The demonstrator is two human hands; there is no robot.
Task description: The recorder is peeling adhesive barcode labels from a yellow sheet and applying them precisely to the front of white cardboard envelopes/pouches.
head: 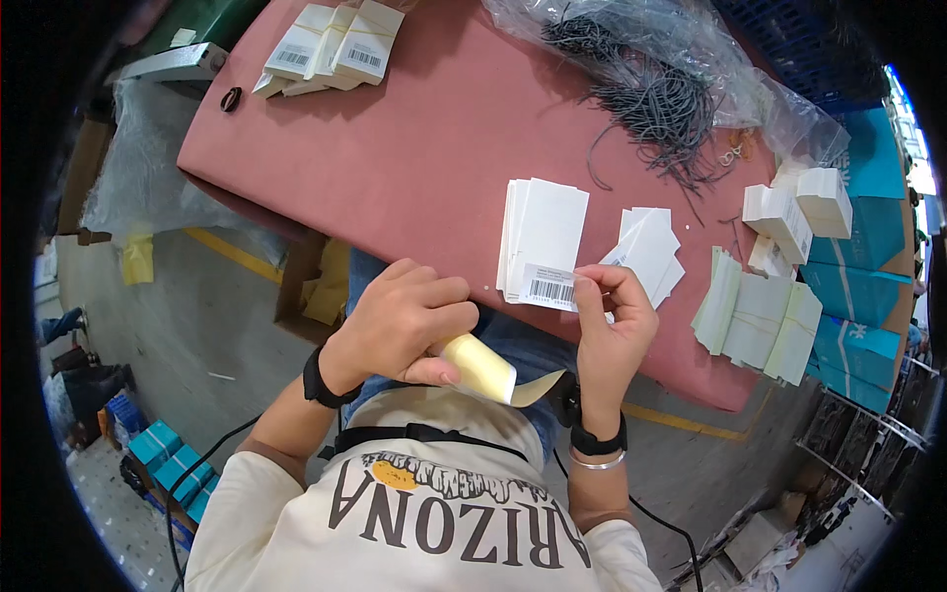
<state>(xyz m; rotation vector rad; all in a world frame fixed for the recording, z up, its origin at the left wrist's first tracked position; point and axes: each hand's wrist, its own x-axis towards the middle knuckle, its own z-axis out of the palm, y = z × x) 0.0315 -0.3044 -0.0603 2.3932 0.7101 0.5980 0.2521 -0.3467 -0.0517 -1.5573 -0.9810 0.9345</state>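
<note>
My left hand [414,325] grips a roll of labels on yellow backing paper [477,366], held in front of my waist. A loose end of the backing curls off toward the right. Between thumb and fingers, my right hand [618,318] pinches a white barcode label [549,287]. That label lies over the near end of a stack of white cards [551,214], fanned slightly at its left side; whether it touches the top card I cannot tell. Just beyond my right hand is a looser pile of white cards [651,248], some showing printed barcodes.
The table [355,163] has a red cover. Banded card bundles [333,48] lie at its far left, others [762,318] at its right edge by small white stacks [777,214]. Grey cords [658,111] spill from a clear plastic bag [784,111]. Teal boxes [851,288] stand right.
</note>
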